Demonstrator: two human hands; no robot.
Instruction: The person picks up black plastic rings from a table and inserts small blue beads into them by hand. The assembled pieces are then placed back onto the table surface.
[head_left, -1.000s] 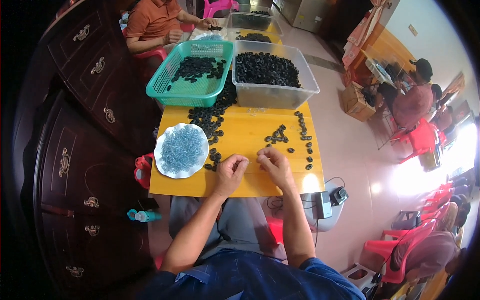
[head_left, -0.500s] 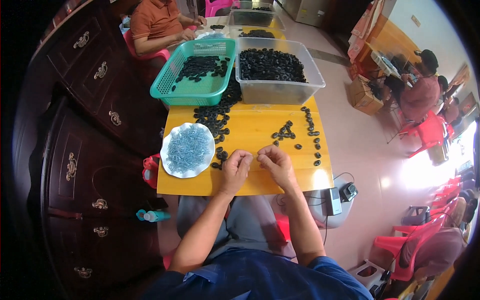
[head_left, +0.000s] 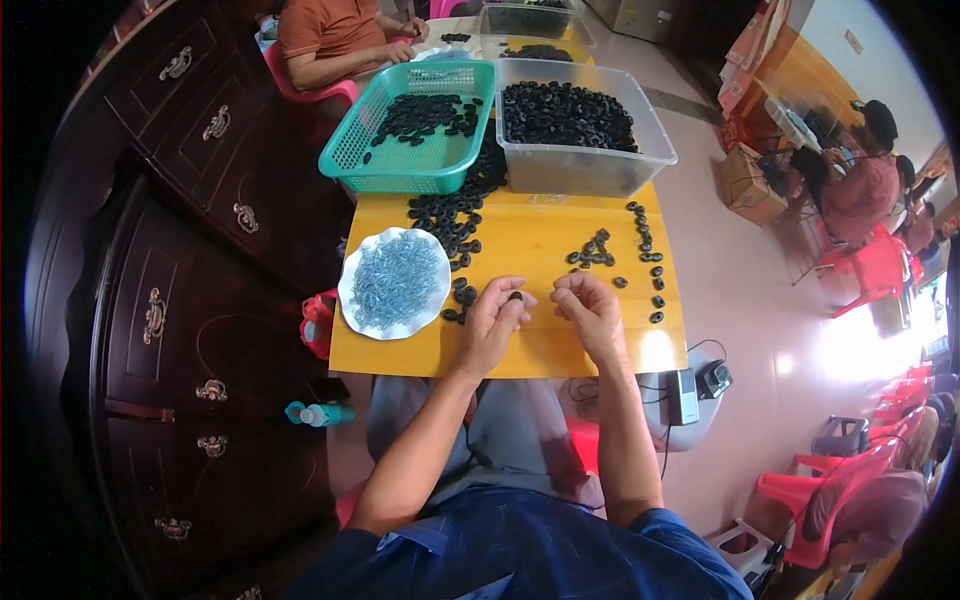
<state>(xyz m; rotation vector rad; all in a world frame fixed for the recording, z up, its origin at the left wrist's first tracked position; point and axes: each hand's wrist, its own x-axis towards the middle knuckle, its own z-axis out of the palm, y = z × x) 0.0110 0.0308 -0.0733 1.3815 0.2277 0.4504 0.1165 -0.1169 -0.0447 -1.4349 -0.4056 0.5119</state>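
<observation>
Between the thumb and fingers of my left hand [head_left: 490, 325] is a small black ring-like piece [head_left: 516, 296]. A short gap away, my right hand [head_left: 592, 312] is closed in a pinch above the yellow tabletop; whatever its fingertips hold is too small to make out. Left of my hands sits a white scalloped plate [head_left: 352, 312] heaped with small clear-bluish slivers [head_left: 395, 278]. Loose black pieces [head_left: 445, 225] of the same kind spread between that plate and the containers. To the right, more lie in a small cluster [head_left: 592, 252] and a line [head_left: 645, 240].
A green mesh basket [head_left: 400, 183] and a clear plastic bin [head_left: 585, 178], both holding black pieces, stand at the table's [head_left: 540, 355] far side. Beyond sits a person in orange [head_left: 335, 45]. Dark drawers [head_left: 190, 300] flank the left; grey devices [head_left: 683, 395] with cables are at the right.
My hands have moved apart from where their fingertips nearly met. A black piece now shows in my left hand. The whole view has shifted slightly.
</observation>
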